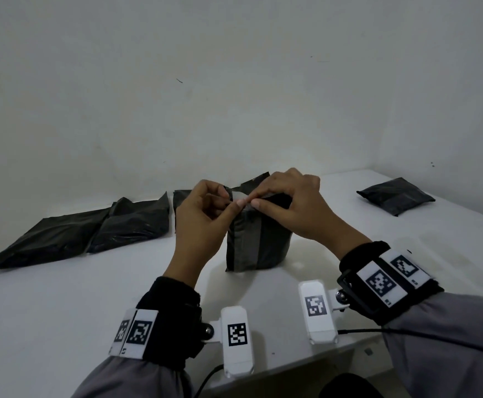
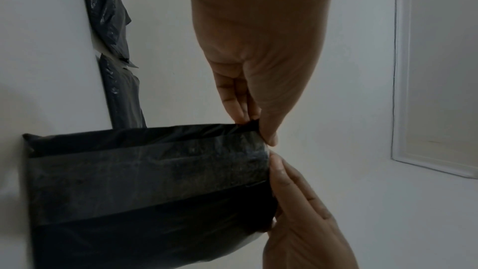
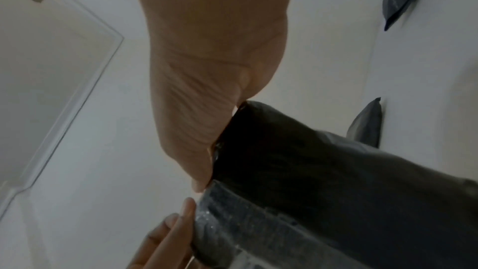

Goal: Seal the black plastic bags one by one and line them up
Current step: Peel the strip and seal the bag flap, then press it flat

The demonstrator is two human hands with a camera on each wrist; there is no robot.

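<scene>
A filled black plastic bag point(image 1: 259, 239) stands upright at the middle of the white table point(image 1: 91, 297), with a shiny grey band down its front. Both hands meet at its top edge. My left hand point(image 1: 233, 203) pinches the top between thumb and fingers; in the left wrist view the left hand point(image 2: 254, 128) grips the bag point(image 2: 145, 181) at a corner. My right hand point(image 1: 256, 201) pinches the same edge from the right, its other fingers curled over the top. In the right wrist view the right thumb point(image 3: 199, 183) presses on the bag point(image 3: 310, 181). The bag's flap point(image 1: 253, 181) sticks up behind the hands.
Flat black bags lie in a row at the left point(image 1: 56, 237) point(image 1: 137, 219), with another point(image 1: 181, 196) partly hidden behind my left hand. One more bag point(image 1: 395, 196) lies apart at the far right. A wall runs close behind, and the table's front edge point(image 1: 292, 366) is near.
</scene>
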